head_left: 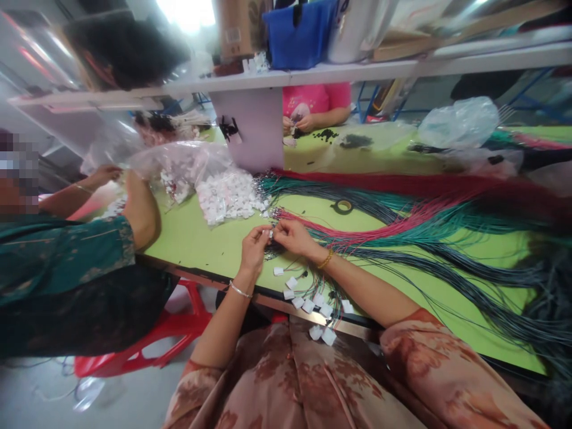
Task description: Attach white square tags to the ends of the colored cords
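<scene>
**Green worktable (201,244) beneath a long white shelf (393,67); white connectors, coloured wire, two hands at work**

Setting: blue bin (297,39) on the shelf; one co-worker (89,244) seated at left, another in pink (317,98) on the far side.

Your left hand (254,250): thumb and finger pinched on a small white connector (270,234), held over the near middle of the table.

Your right hand (295,237): fingertips drawn together just beside the connector; whether they grip a wire end, you cannot tell from this view.

Step in hand, as judged: close fingertip work, apparently bringing wire to connector. The next move calls for a steady left pinch and careful alignment from your right fingertips.

Held connector: white, small, block-like, partly covered by your fingers; openings too small to make out.

Near edge: wired connectors (308,305), white, lying in a loose cluster, a couple overhanging.

Left of your hands: loose connectors (232,196), white, heaped at a clear bag.

Right: red wires (379,182), green wires (451,223) and dark wires (473,271), in long bundles; tape roll (342,207), dark, beyond your right hand.
</scene>
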Tool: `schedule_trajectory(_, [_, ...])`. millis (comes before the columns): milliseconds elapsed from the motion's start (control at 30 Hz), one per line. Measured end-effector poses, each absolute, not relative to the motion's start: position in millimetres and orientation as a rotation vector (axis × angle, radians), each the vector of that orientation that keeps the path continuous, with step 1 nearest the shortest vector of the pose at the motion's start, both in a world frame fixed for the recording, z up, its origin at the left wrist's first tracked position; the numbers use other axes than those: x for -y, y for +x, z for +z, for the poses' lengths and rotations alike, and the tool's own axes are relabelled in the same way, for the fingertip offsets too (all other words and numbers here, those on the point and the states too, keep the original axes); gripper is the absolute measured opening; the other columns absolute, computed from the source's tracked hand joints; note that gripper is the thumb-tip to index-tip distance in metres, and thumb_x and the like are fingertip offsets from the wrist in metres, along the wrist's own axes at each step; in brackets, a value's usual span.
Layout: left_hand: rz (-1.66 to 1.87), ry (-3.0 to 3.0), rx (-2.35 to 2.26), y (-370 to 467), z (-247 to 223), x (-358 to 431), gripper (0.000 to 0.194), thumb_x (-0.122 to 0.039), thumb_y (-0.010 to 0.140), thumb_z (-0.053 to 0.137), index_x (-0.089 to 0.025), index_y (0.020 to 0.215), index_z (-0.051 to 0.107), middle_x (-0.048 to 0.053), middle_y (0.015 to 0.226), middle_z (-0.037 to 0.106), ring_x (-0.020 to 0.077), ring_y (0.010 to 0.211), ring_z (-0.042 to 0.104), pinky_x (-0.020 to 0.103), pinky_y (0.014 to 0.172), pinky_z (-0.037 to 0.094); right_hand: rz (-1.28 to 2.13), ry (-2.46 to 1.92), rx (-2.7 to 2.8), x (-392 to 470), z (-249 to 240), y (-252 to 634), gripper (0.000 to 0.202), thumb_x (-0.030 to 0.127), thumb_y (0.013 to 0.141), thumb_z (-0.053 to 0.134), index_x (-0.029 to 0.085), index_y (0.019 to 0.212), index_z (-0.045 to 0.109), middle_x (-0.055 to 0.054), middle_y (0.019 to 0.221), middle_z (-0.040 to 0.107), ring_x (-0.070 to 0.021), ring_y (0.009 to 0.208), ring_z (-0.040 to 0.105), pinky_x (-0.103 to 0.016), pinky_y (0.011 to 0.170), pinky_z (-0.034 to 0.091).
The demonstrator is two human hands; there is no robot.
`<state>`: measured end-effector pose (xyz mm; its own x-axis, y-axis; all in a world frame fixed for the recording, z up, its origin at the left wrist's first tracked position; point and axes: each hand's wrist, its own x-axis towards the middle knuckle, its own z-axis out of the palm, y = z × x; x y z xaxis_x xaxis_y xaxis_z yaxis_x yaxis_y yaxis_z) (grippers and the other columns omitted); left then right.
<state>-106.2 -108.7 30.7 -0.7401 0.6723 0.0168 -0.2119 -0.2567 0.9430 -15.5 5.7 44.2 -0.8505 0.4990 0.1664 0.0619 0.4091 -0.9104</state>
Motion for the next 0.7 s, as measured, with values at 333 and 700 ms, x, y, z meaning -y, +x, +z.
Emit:
schedule_trajectory(333, [1.959,0.585,-1.616,-88,17,110,0.025,-0.034,0.068,0.075,-0.016,0.085,0.071,0.0,0.067,0.063,0.0088,0.057,0.05,0.022,0.058,0.041,1.043,-0.431,2.448,8,38,8,0.019,0.026,0.082,0.051,0.017,0.065,0.052,0.0,0.061,0.054,-0.0108,0.054,0.041,-0.023,0.054,0.026])
schedule_trajectory(700, [1.868,0.48,-1.611,-107,29,116,0.025,-0.03,0.064,0.077,-0.014,0.083,0.075,0.005,0.077,0.07,0.0087,0.058,0.051,0.022,0.056,0.04,0.573,-0.747,2.904,-62,40,-3,0.019,0.03,0.086,0.054,0.016,0.09,0.066,-0.008,0.091,0.068,-0.0185,0.08,0.058,-0.025,0.066,0.035])
